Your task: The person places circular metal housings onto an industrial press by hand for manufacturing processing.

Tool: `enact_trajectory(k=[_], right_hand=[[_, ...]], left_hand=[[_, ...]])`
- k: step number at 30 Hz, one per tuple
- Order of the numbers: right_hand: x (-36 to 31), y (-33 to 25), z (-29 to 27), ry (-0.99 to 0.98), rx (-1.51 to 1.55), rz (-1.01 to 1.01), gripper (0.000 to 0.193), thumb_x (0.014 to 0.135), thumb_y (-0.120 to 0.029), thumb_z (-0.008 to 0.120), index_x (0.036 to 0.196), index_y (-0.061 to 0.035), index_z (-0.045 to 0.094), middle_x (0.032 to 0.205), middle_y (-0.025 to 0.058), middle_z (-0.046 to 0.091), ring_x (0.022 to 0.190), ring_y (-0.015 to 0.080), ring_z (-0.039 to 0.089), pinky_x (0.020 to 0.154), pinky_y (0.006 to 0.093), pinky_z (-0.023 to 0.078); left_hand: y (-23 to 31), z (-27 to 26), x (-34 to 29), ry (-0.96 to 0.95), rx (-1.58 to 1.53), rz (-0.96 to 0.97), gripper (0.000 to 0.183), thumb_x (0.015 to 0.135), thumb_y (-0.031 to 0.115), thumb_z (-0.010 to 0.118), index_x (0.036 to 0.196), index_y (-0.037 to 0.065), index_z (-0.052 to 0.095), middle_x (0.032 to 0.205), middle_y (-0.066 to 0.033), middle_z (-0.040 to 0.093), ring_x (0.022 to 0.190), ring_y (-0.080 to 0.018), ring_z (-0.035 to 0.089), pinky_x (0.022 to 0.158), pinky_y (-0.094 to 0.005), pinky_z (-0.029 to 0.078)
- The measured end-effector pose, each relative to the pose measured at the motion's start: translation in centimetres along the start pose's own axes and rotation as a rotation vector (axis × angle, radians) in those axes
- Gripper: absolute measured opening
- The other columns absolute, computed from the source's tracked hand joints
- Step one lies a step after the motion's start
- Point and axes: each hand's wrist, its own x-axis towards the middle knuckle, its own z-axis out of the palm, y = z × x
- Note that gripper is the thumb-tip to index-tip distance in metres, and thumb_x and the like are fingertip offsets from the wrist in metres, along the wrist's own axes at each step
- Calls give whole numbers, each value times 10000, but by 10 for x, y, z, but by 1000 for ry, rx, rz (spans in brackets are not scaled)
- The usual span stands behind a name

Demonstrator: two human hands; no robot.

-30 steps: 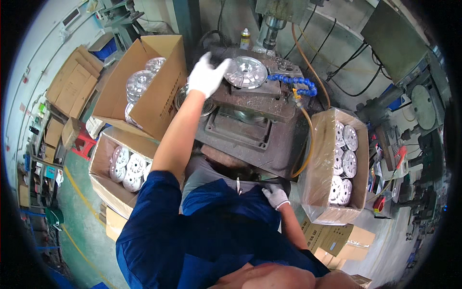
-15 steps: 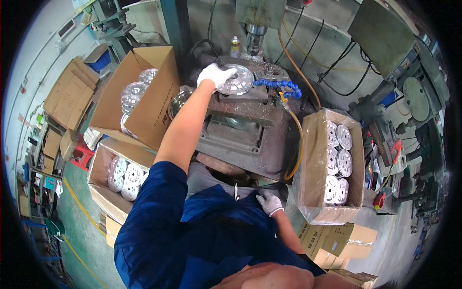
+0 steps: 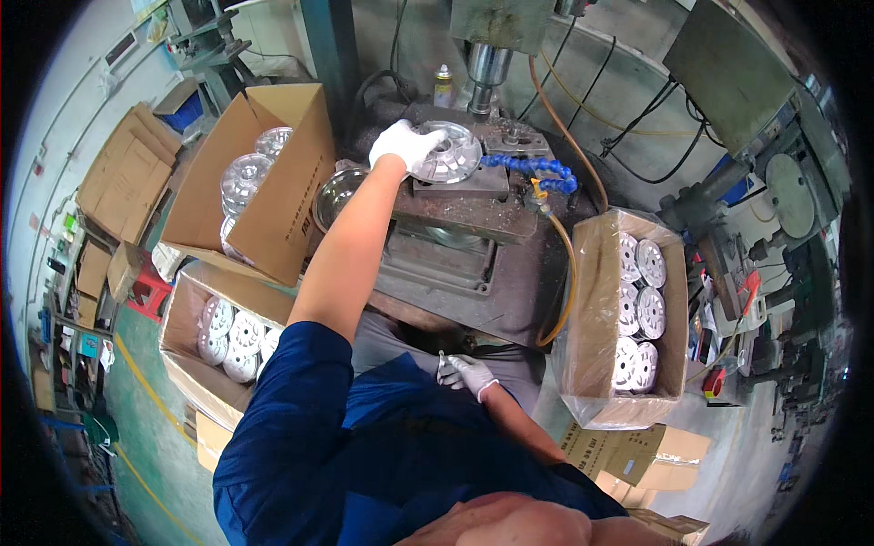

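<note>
Left hand [image 3: 406,144] grips disc [image 3: 448,153] rim – press (close above).

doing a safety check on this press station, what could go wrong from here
1. The left hand rests on the round metal disc right by the machine's vertical ram; if it cycled, fingers could be caught.
2. The blue coolant hose lies close beside the disc and could snag it on lifting.
3. The right hand is low at the person's lap, so the disc has one-hand support and might slip.
</note>
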Motion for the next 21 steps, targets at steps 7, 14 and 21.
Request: enact_trajectory(k=[7, 14, 21], right_hand=[[3, 2, -2, 61, 162, 64, 267, 978, -275, 449, 1114, -95, 590, 939, 73, 686, 748, 176, 659, 647, 299, 506], [5, -4, -4, 34, 222, 114, 272, 972, -285, 460, 1127, -101, 586, 958, 83, 681, 771, 199, 662, 681, 329, 516], [15, 1, -9, -22, 199, 143, 325, 985, -316, 411, 1184, -102, 554, 1025, 90, 666, 797, 200, 640, 716, 336, 494]], left_hand=[[0, 1, -3, 46, 2, 17, 830, 675, 644, 627, 1180, -14, 581, 1202, -201, 590, 1127, -309, 567, 951, -365, 441], [2, 0, -3, 10, 11, -9, 822, 677, 638, 629, 1174, -15, 582, 1193, -204, 594, 1130, -309, 566, 951, -365, 440], [0, 3, -1, 46, -3, -4, 810, 679, 614, 660, 1131, -55, 598, 1145, -230, 611, 1096, -320, 584, 936, -357, 444]])
